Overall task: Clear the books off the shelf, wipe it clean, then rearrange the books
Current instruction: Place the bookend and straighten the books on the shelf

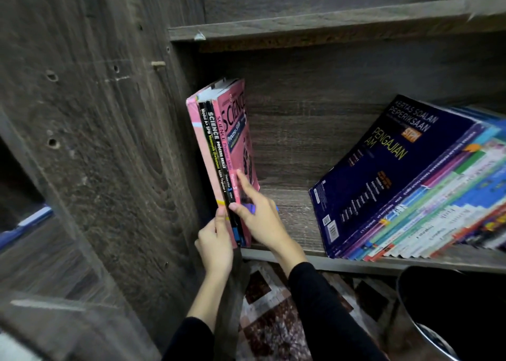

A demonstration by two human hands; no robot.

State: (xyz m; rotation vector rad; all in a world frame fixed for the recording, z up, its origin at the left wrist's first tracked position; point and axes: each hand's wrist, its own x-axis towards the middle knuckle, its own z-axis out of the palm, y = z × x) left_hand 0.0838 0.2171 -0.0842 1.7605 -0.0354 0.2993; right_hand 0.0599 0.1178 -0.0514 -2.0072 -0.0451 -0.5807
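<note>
Left hand (215,241) grips upright books (219,141) at 9 o'clock wall; right hand (258,215) presses them, fingers straight. Bare shelf (291,215) toward 3 o'clock stack (410,196).

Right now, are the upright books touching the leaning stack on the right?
Apart. The head view shows bare shelf between the upright books and the leaning stack.
</note>
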